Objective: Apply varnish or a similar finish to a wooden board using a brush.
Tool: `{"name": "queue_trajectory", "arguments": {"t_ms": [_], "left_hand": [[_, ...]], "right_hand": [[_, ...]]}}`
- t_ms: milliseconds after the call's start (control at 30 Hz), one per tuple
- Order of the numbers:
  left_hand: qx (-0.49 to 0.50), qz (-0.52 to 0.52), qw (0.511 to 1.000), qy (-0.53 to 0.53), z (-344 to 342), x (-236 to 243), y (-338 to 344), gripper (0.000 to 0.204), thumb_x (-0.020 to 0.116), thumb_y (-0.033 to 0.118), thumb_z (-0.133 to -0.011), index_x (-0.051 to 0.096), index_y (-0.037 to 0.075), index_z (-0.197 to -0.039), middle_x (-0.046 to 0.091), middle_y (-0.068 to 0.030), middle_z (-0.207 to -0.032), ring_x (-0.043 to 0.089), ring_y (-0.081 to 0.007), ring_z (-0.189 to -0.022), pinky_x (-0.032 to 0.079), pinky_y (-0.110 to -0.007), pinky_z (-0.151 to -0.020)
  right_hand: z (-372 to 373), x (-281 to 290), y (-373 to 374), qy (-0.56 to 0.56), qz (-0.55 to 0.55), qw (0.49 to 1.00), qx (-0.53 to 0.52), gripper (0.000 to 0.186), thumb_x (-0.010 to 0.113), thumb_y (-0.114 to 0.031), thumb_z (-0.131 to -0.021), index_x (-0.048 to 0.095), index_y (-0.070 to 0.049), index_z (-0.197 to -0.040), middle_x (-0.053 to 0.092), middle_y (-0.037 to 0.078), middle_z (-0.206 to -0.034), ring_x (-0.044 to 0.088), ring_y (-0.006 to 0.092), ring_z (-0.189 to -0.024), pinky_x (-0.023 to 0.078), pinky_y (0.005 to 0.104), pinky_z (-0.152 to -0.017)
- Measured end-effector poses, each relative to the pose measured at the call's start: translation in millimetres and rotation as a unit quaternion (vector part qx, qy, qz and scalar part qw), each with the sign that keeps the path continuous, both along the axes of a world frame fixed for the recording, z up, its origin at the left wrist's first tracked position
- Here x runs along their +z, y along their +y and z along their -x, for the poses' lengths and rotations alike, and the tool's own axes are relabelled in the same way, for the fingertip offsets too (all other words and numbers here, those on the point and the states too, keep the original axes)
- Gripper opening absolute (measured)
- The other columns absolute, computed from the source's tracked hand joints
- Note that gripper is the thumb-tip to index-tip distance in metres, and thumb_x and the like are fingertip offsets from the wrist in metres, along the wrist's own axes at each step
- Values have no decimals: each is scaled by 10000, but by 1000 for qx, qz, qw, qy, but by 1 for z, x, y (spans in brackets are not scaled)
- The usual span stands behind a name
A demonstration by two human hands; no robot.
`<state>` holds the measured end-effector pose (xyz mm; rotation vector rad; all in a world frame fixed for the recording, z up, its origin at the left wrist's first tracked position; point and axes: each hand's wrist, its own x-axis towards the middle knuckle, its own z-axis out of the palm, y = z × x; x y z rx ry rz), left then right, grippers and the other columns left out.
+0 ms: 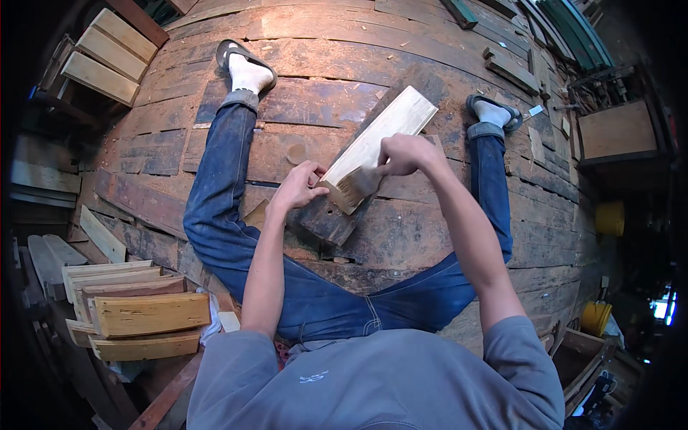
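A pale wooden board (390, 132) lies slanting across a dark, worn wood block (326, 223) on the floor between my outstretched legs. My left hand (295, 186) grips the board's near left corner, thumb and fingers bent around its edge. My right hand (407, 155) is closed around the handle of what looks like a wide flat brush (363, 180). The brush's broad brown end rests over the near end of the board. Its handle is mostly covered by my fingers, and its contact with the wood is hard to make out.
Curved wooden pieces (152, 315) are stacked at my left. More pale boards (111, 50) stand at the far left. Sawdust covers the plank floor (315, 54). Loose timber (511, 70) lies at the far right, near a wooden cabinet (618, 131) and a yellow container (610, 218).
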<state>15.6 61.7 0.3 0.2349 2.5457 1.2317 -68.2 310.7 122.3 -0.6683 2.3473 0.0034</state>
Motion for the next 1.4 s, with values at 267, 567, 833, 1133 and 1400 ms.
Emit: {"name": "queue_trajectory", "arguments": {"t_ms": [267,567,833,1133,1400], "left_hand": [[6,-5,1000,9,4,0,-1,335,795,97,-720,669,12,-1018,644,-126,-912,615,-232,-759,508,-343,-732],[22,-4,1000,0,2,5,1,335,799,93,-714,680,10,-1017,653,-122,-909,618,-222,-747,512,-333,-730],[27,-3,1000,0,5,2,0,338,804,99,-718,684,12,-1022,666,-110,-911,618,-206,-743,515,-330,-715],[21,-15,1000,13,5,-4,-1,341,801,86,-721,685,12,-1032,668,-101,-897,620,-193,-730,517,-319,-697],[23,-24,999,11,4,-1,0,332,799,79,-724,699,16,-1033,657,-94,-864,617,-175,-717,512,-306,-697]], "right_hand": [[49,22,40,188,-122,973,-59,262,684,-300,-775,744,-123,-958,726,128,-959,698,284,-921,559,404,-801],[68,10,35,337,-146,930,-10,222,547,-177,-871,755,-99,-870,731,125,-890,722,260,-857,557,389,-711],[-52,9,-28,236,-38,970,50,180,579,-142,-830,755,-111,-854,722,110,-841,716,241,-830,542,367,-706],[-45,37,-1,129,-9,991,22,243,583,-207,-769,711,-39,-889,715,174,-887,713,317,-820,570,423,-729],[71,17,93,169,-122,967,-144,329,711,-430,-743,763,-178,-949,726,124,-941,701,286,-892,563,406,-753]]}}
